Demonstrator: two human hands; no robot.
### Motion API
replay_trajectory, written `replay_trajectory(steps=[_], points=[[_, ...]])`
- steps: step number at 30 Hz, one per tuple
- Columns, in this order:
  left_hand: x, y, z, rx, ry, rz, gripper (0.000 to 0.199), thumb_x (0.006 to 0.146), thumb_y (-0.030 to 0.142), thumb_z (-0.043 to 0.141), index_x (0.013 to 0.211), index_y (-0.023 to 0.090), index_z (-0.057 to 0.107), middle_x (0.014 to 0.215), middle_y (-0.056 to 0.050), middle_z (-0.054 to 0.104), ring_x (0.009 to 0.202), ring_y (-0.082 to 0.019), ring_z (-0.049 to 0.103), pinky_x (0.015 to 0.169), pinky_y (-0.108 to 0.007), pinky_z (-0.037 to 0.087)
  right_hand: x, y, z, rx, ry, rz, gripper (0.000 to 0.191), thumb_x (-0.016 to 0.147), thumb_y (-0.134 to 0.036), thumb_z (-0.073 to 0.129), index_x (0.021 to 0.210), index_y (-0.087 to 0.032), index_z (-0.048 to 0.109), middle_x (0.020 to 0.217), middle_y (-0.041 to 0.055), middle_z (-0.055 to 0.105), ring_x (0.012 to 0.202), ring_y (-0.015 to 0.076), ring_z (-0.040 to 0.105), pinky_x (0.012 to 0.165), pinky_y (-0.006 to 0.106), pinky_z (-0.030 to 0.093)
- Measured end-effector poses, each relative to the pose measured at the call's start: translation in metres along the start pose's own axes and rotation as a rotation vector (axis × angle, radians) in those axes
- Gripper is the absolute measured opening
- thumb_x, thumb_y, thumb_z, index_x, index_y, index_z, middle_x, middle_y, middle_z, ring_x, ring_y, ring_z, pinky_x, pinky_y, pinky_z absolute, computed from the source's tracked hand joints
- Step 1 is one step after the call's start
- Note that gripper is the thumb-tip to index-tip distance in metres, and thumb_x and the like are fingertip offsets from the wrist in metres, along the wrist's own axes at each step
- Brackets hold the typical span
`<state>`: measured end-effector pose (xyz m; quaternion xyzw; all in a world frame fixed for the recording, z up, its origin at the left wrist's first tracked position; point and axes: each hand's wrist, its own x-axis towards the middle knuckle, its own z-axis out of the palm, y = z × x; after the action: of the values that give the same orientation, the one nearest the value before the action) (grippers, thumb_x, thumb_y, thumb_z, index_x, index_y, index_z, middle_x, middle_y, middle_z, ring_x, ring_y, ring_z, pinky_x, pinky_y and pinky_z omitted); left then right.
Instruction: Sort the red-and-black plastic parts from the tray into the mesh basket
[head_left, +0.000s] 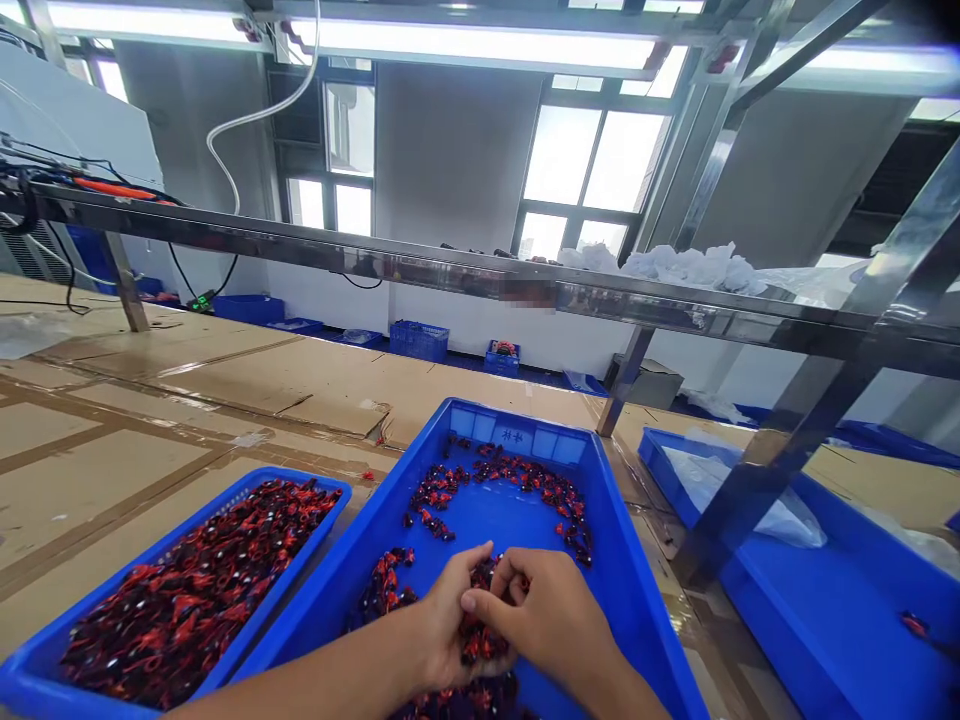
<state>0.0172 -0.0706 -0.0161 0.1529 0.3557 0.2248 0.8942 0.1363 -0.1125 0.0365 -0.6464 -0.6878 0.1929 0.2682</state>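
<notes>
The left hand point(450, 612) is cupped around a handful of red-and-black pieces point(480, 642) over the large blue bin point(506, 520); the right hand point(553, 612) curls against them, its grip too hidden to tell. A slackening palm could spill some among those scattered below; a wide swing could drop strays into the filled tray point(36, 680) alongside.

- On my feed, a broad table point(150, 455) carried everything, its top covered in cardboard seamed with brown tape.
- At the left I saw a shallow blue tray point(45, 688) set aslant on it.
- Just beside that stood a deeper blue bin point(502, 515).
- Near both lay a tiny red scrap point(368, 476), too small for me to identify.
- Farther right, beyond a metal post point(787, 440), sat another blue bin point(825, 620), apparently on the same cardboard.
</notes>
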Motion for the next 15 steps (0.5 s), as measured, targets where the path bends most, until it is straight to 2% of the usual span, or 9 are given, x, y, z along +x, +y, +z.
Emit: replay_trajectory(steps=[3,7,9,12,15], points=[[0.002,-0.002,0.000,0.005,-0.005,-0.099,0.044,0.082,0.055,0.050,0.064,0.016,0.058,0.050,-0.004,0.056,0.046,-0.015,0.055,0.044,-0.022,0.046,-0.001,-0.001,0.001,-0.024,-0.042,0.035,0.022,0.067,-0.041,0.073,0.060,-0.021,0.067,0.054,-0.0024,0.061,0.051,0.0124,0.050,0.048,0.024,0.026],[0.000,-0.002,0.004,-0.031,0.042,-0.135,0.040,0.081,0.051,0.053,0.066,0.014,0.058,0.050,-0.003,0.055,0.047,-0.013,0.056,0.046,-0.020,0.048,0.002,0.004,0.004,0.079,-0.082,0.092,0.013,0.065,-0.030,0.069,0.058,-0.019,0.065,0.053,-0.0010,0.062,0.049,0.0122,0.050,0.046,0.024,0.026],[-0.001,-0.001,0.006,-0.037,0.056,-0.133,0.040,0.081,0.051,0.055,0.065,0.014,0.057,0.050,-0.003,0.055,0.048,-0.013,0.057,0.047,-0.020,0.049,0.005,0.008,0.004,0.297,-0.120,0.161,0.014,0.062,-0.026,0.067,0.054,-0.018,0.060,0.050,-0.0014,0.058,0.046,0.0104,0.047,0.044,0.022,0.025],[-0.003,0.001,0.008,0.026,0.028,-0.124,0.047,0.082,0.056,0.050,0.066,0.013,0.059,0.056,-0.008,0.061,0.049,-0.014,0.057,0.047,-0.020,0.049,0.009,0.012,0.001,0.681,-0.272,0.298,0.022,0.066,-0.029,0.059,0.050,-0.019,0.049,0.039,-0.0047,0.045,0.034,0.0078,0.036,0.036,0.021,0.019],[-0.005,0.003,0.010,0.046,-0.001,-0.099,0.048,0.082,0.055,0.050,0.068,0.011,0.061,0.063,-0.011,0.063,0.052,-0.014,0.059,0.046,-0.020,0.049,0.010,0.012,-0.007,0.836,-0.357,0.351,0.024,0.073,-0.037,0.046,0.055,-0.021,0.047,0.039,-0.0063,0.041,0.029,0.0074,0.029,0.029,0.020,0.014]])
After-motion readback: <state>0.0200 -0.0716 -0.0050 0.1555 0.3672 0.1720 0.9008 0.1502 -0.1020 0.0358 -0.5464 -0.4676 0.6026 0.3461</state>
